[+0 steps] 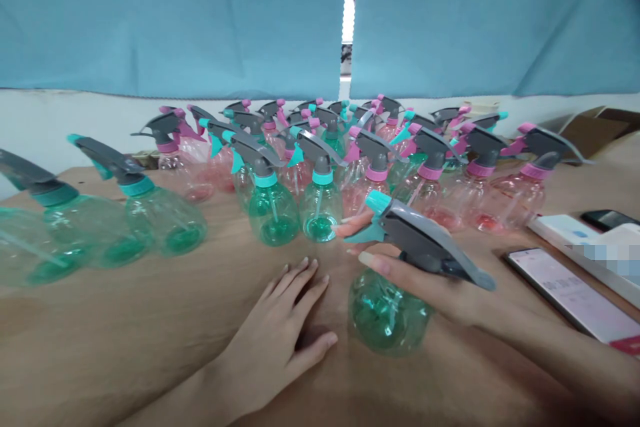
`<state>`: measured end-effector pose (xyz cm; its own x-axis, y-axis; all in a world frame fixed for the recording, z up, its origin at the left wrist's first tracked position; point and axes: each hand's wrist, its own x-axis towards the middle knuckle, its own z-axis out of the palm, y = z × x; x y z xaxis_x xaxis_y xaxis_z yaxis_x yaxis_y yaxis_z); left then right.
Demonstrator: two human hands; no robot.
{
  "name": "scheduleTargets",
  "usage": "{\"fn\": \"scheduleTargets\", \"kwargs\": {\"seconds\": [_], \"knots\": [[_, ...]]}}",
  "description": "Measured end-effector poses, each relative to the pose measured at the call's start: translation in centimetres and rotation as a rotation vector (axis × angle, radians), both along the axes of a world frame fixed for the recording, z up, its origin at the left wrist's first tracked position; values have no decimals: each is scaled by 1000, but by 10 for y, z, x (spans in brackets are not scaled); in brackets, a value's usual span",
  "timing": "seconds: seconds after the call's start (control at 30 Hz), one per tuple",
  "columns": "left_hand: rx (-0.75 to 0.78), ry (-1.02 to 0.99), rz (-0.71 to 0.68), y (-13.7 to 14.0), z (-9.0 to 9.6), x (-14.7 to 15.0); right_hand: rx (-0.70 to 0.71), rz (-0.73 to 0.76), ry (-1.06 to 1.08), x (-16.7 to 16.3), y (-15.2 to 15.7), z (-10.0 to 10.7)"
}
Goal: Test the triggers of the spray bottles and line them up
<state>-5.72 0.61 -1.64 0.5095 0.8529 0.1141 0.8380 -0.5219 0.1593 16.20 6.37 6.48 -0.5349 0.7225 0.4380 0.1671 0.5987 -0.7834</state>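
My right hand [400,273] is wrapped round the neck of a green spray bottle [387,320] with a grey head and a turquoise nozzle and trigger. The bottle is tilted, its nozzle facing left; whether its base touches the table is unclear. My left hand [280,333] lies flat on the wooden table [165,327], fingers spread, just left of that bottle and holding nothing. Beyond the hands stand two green bottles, one [274,210] to the left and another [321,207] beside it.
Many pink and green spray bottles crowd the back of the table, among them a pink bottle [517,193]. Several green ones, including this bottle [160,213], stand at left. A phone [575,293], a white box [590,253] and a cardboard box [600,130] are at right.
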Motion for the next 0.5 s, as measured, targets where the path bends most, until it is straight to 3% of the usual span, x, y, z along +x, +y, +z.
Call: {"fn": "scheduleTargets", "kwargs": {"seconds": [0.3,0.5], "knots": [[13,-17,-7,0,0,0,-34,-35,-14,3,-4,-1],[28,-19,1,0,0,-1,58,-87,-6,7,-2,0]]}}
